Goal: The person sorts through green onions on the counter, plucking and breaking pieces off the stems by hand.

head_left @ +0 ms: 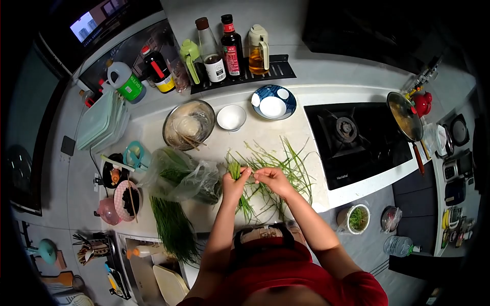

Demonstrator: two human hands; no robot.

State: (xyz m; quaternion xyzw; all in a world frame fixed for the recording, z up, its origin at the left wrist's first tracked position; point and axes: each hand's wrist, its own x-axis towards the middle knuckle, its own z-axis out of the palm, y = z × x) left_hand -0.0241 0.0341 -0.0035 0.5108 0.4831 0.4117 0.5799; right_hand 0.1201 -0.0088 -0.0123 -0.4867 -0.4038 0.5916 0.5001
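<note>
My left hand (235, 184) is wrapped round a small bunch of green stalks (234, 169) above the counter. Close beside it, my right hand (271, 181) has its thumb and fingertips pinched together; what lies between them is too small to make out. Loose green stalks (298, 168) are strewn over the counter around and beyond both hands. To the left lies a clear plastic bag (190, 186) with more greens inside. A thick bundle of long dark green stalks (173, 229) hangs over the counter's front edge beside the sink.
A metal bowl (201, 115) with dough and chopsticks, a white bowl (231, 118) and a blue patterned bowl (286, 109) stand at the back. A gas hob (357, 168) is on the right. Below it, a bin (352, 219) holds green scraps. Bottles (233, 51) line a shelf.
</note>
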